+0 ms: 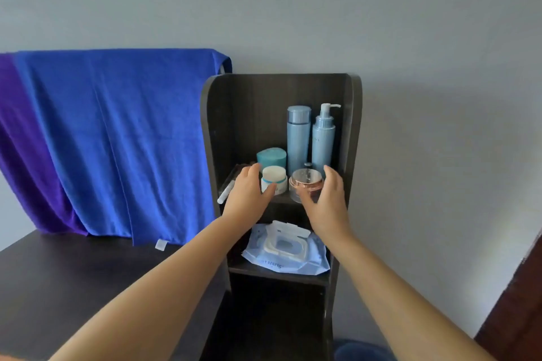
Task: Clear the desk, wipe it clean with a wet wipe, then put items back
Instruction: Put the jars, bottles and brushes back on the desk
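Note:
A dark wooden shelf unit [210, 126] stands at the desk's right end. Its upper shelf holds a white jar [275, 176], a rose-gold jar with a clear lid [306, 183], a teal jar [271, 156], a tall light-blue bottle [298, 138] and a light-blue pump bottle [323, 139]. My left hand [249, 193] is wrapped around the white jar, thumb on its front. My right hand [330, 199] cups the rose-gold jar from the right and below. A pack of wet wipes [289, 255], flap lifted, lies on the lower shelf.
A white stick-like item [225, 195] pokes out at the upper shelf's left edge. A blue towel [117, 141] and a purple one [23, 155] hang over the back of the dark desk [58, 278]. The wall is close behind, and a brown door edge [519, 302] is at right.

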Demonstrator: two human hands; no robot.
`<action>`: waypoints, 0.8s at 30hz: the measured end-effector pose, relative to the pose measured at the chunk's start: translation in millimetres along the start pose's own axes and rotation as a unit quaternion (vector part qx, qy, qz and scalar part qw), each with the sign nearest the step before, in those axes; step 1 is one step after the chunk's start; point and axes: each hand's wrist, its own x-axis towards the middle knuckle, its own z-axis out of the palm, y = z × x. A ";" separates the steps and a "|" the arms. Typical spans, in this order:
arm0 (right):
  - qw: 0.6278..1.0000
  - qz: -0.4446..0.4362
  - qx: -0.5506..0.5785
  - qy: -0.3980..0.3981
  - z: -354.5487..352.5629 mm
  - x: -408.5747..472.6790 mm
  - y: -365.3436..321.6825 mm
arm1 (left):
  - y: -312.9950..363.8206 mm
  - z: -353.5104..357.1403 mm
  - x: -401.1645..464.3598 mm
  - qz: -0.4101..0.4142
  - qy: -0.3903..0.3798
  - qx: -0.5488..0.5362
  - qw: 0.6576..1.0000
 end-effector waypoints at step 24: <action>0.990 0.008 0.127 -0.055 19.3 -27.7 -51.9 | -48.9 -66.9 -35.5 0.028 0.033 -0.170 0.985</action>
